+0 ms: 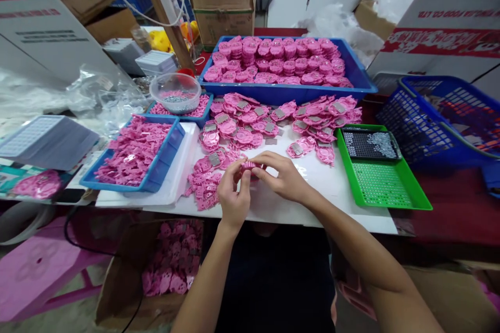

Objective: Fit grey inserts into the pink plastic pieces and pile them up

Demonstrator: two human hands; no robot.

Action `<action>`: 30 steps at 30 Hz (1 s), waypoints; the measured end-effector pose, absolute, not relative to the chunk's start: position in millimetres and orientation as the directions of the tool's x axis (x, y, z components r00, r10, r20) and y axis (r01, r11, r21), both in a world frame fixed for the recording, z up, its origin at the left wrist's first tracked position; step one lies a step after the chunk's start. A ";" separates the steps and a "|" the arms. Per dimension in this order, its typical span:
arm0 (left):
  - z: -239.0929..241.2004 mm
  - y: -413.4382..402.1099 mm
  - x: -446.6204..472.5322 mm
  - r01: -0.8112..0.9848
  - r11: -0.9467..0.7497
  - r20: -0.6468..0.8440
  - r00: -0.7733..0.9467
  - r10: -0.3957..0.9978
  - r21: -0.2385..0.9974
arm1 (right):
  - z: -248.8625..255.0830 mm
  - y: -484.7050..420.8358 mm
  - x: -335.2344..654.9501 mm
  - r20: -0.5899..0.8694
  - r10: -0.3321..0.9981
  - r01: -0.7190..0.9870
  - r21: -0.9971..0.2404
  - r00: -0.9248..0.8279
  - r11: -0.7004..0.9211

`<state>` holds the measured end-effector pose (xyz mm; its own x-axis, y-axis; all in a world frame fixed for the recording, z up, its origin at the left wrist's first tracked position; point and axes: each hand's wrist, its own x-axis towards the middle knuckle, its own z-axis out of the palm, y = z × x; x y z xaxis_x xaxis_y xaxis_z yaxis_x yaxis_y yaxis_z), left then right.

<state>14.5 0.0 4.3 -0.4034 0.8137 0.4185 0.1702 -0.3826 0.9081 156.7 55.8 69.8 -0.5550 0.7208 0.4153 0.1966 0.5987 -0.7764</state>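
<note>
Between my two hands, just above the white table top, is a small pink plastic part [249, 165], mostly covered by my fingers. My left hand [235, 189] pinches its left side between thumb and fingers. My right hand [279, 174] closes on its right side, fingers bent over the top. Left of my hands lies a heap of small pink plastic pieces [203, 189]. Beyond them are loose pink plastic shells [238, 130] with grey metal plates on several of them. More such shells [326, 116] are piled to the right.
A blue tray [289, 94] of stacked pink shells stands at the back. A blue bin [156, 179] of pink parts and a clear bowl [175, 85] of small metal pieces are left. On the right are a green tray [420, 200] and a blue basket [425, 124]. Below sits a cardboard box [117, 291].
</note>
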 end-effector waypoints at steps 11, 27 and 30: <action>10.9 -5.6 15.5 0.091 -0.170 0.185 -0.193 0.964 0.981 | 132.3 182.1 239.2 0.476 0.862 0.804 -0.575 0.177 0.153; 8.1 0.7 17.3 0.029 -0.196 0.198 -0.084 0.977 0.980 | 97.3 220.7 188.6 0.089 0.879 0.870 0.220 -0.468 0.441; 10.8 0.8 17.0 0.023 -0.178 0.180 -0.102 0.978 0.984 | 91.8 234.5 181.2 -0.046 0.852 0.830 0.207 -0.521 0.518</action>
<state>17.0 0.8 10.8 -0.1022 0.9784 0.1797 0.0226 -0.1784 0.9837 181.2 234.5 91.8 -0.5207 0.8525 -0.0463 0.8298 0.5182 0.2071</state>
